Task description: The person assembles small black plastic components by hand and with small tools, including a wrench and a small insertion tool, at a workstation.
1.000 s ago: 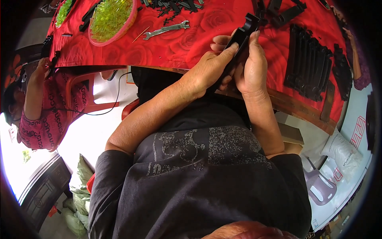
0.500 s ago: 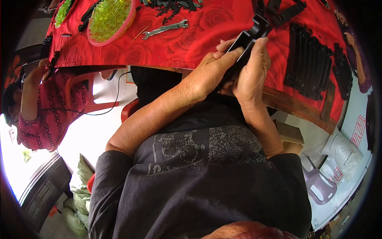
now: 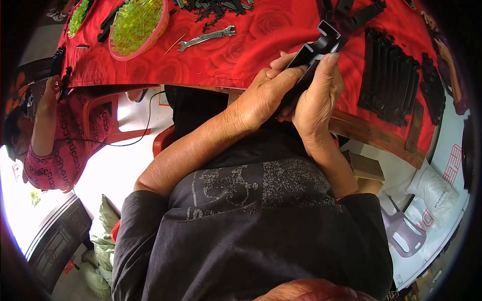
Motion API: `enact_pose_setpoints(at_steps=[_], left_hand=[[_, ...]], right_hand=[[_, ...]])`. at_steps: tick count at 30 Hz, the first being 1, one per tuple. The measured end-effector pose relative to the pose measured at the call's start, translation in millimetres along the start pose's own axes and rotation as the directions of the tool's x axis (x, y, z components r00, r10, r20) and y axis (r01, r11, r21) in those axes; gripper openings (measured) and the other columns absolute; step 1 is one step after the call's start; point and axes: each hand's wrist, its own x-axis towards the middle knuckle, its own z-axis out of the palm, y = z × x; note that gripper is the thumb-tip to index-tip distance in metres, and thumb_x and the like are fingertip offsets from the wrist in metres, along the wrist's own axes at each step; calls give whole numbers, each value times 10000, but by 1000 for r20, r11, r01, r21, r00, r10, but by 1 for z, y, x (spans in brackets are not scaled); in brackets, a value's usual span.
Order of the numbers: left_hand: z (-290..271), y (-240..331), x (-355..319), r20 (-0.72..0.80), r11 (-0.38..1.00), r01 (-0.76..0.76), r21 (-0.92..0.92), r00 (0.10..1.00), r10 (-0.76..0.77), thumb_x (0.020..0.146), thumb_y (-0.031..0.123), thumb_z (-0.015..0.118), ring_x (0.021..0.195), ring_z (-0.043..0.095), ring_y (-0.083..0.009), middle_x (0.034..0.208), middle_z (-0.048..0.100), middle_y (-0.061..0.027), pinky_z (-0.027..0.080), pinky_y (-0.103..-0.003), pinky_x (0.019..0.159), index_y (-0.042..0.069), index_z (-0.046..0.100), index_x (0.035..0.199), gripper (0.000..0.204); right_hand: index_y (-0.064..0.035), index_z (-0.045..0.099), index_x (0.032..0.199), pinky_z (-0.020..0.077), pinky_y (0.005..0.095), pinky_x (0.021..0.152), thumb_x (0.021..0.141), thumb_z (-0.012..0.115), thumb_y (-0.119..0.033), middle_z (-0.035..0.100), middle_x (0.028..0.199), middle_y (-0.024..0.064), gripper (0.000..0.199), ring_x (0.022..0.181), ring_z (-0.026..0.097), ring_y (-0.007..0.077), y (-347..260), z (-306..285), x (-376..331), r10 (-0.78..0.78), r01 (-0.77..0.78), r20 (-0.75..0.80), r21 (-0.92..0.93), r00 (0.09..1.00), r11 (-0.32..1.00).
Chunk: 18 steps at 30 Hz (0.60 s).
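While both hands clasp it, the long black plastic bracket (image 3: pixel 315 52) slants up and rightward over the red-clothed surface (image 3: pixel 236 55). Left hand (image 3: pixel 261 98) fingers wrap its lower length; right hand (image 3: pixel 316 103) fingers close around it from the right.

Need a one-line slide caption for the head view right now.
Both hands, left hand and right hand, grip a black plastic bracket above a red rose-print tablecloth.

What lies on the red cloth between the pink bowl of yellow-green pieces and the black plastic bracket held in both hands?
In the head view, a silver open-ended wrench lies on the red rose-patterned tablecloth between the pink bowl and the black plastic bracket; beyond it the cloth is bare.
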Motion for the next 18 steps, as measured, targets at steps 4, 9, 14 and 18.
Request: enact_pose_setpoints(at_steps=[4, 9, 14, 18], left_hand=[[-1, 1, 0, -14, 999, -24, 42, 1000, 25, 1041, 328, 403, 471, 513, -131, 585, 526, -47, 386, -264, 425, 28, 593, 1093, 359], [2, 4, -1, -57, 999, 47, 12, 997, -46, 1032, 346, 419, 462, 507, -136, 586, 534, -52, 378, -271, 418, 30, 590, 1003, 360], [4, -6, 9, -196, 1000, 0, -28, 981, -5, 1032, 404, 447, 471, 515, -132, 577, 535, -44, 401, -265, 436, 36, 594, 961, 402], [-11, -7, 8, -26, 979, 200, 26, 980, -199, 1046, 418, 446, 585, 573, -100, 697, 595, -25, 453, -247, 520, 31, 602, 1026, 418]], right_hand=[[23, 604, 831, 537, 334, 810, 1081, 262, -473, 695, 744, 106, 651, 725, 655, 188, 5, 0, -1, 8, -9, 9, 17, 1000, 1000], [23, 607, 844, 538, 328, 782, 1071, 279, -500, 699, 776, 109, 658, 728, 657, 188, -1, 0, -1, 67, -67, 5, 20, 998, 998], [14, 599, 913, 548, 291, 605, 1056, 272, -560, 694, 787, 128, 676, 661, 674, 190, 8, -5, 7, 189, -212, 118, 229, 975, 950], [43, 605, 945, 591, 349, 679, 1040, 264, -597, 699, 851, 178, 731, 717, 698, 245, 17, -5, 13, 251, -260, 69, 318, 966, 912]])
